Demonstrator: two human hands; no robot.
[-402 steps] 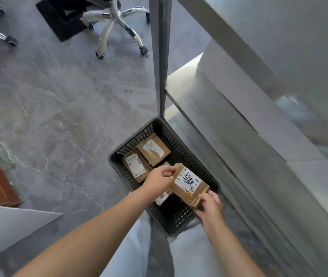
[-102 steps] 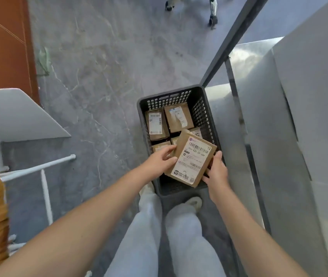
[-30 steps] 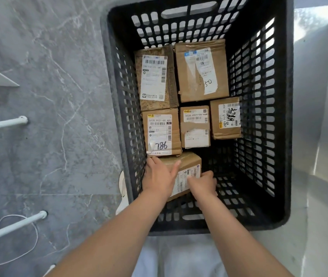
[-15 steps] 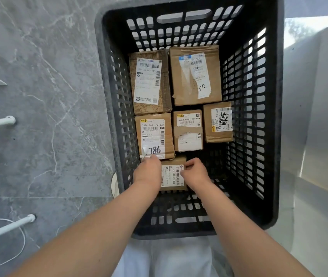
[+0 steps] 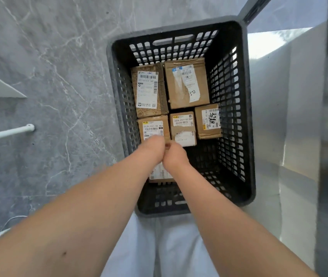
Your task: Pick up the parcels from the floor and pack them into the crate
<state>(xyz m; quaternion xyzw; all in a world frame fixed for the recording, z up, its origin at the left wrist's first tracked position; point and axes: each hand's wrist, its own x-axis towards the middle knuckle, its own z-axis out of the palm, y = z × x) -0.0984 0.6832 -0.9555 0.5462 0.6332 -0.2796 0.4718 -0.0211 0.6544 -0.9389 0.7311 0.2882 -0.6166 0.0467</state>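
Grip, left hand (image 5: 151,149): I see its back only. The fingers are tucked under and blurred, so I cannot tell whether it holds anything.
Grip, right hand (image 5: 174,155): it sits right against the left hand, thumb sides meeting. The fingers are hidden the same way, and I cannot tell its state either.
Under the grip: one parcel (image 5: 160,173) lies flat on the crate bottom beneath both wrists. Only a strip of its white label shows between the forearms, and I cannot make out any contact with it.
Just beyond the grip: three small parcels stand in a row. The left small parcel (image 5: 153,126) is partly covered by my left knuckles, the middle small parcel (image 5: 183,126) is beside it, and the handwritten parcel (image 5: 209,120) is at the right.
Farther beyond: two bigger parcels touch the far wall, the tall-label parcel (image 5: 149,89) and the taped parcel (image 5: 187,82).
Around the grip: the black slotted crate (image 5: 248,116) encloses all six.
Left of the grip: grey veined floor (image 5: 59,76) with a white tube (image 5: 7,132) over it.
Behind the grip: white trousers (image 5: 175,246).
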